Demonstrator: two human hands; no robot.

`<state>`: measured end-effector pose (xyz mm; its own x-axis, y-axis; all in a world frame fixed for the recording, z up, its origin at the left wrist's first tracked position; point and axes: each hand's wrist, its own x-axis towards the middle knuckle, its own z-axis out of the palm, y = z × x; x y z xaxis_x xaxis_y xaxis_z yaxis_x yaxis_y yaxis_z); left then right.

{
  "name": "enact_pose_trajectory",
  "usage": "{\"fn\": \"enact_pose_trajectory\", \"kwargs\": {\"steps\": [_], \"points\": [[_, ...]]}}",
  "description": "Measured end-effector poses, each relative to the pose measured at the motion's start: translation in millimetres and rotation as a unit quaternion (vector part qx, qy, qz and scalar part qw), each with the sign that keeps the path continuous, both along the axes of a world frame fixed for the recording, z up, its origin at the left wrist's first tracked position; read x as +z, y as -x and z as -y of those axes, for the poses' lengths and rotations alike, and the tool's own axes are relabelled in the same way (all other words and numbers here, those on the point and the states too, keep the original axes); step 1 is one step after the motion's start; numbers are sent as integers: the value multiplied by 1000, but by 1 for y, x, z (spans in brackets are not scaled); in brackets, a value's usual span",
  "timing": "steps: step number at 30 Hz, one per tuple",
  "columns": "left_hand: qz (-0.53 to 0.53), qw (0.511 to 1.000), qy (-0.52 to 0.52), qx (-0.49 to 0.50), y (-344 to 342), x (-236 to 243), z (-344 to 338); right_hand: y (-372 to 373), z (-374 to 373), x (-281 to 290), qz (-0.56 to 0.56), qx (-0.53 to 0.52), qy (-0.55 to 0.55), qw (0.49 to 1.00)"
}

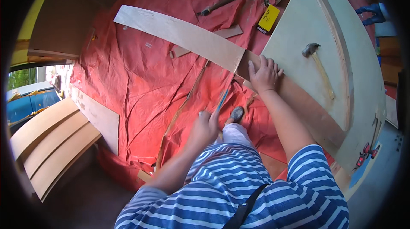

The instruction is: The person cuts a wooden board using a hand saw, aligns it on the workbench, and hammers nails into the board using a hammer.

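My left hand [205, 127] is closed around the handle of a hand saw [222, 99], whose narrow bluish blade is seen nearly edge-on. The blade points up to the line where a long pale wooden strip [183, 35] meets a brown board [305, 101]. I cannot tell whether strip and board are one piece. My right hand [265, 75] lies on the brown board just right of that line, its fingers spread over the surface. The pale strip reaches out to the left above the floor covering.
A large pale panel [290, 37] at right bears a hammer [318, 69], a curved wooden strip [337, 54] and a red tool [364, 155]. Red sheeting [145, 84] covers the floor, with a yellow box [268, 18] and a brush [222, 2]. Curved boards [60, 135] stand at left.
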<state>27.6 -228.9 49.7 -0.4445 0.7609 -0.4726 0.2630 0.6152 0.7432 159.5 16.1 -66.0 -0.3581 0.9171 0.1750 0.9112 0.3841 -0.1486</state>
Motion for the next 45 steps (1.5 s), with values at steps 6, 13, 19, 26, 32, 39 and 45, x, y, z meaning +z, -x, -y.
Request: {"fn": "enact_pose_trajectory", "kwargs": {"steps": [6, 13, 19, 26, 32, 39, 45], "points": [[-52, 998, -26, 14, 8, -29, -97, 9, 0, 8, -14, 7, 20, 1000], [-40, 999, -29, -4, -1, -25, -33, 4, 1, 6, 1, -3, 25, 1000], [-66, 997, -32, -17, 4, -42, -72, -1, -2, 5, -27, -4, 8, 1000], [-51, 998, 26, -7, 10, -24, -71, 10, 1, 8, -12, -1, 34, 999], [-52, 998, 9, -37, -2, -34, -37, -4, -3, -1, -25, -7, 0, 1000], [-61, 991, -118, 17, 21, -41, -107, 17, 2, 1, -11, 8, 23, 1000], [-123, 988, -39, -88, -8, -35, -10, 0, -5, -1, -15, -11, 19, 1000]]}}
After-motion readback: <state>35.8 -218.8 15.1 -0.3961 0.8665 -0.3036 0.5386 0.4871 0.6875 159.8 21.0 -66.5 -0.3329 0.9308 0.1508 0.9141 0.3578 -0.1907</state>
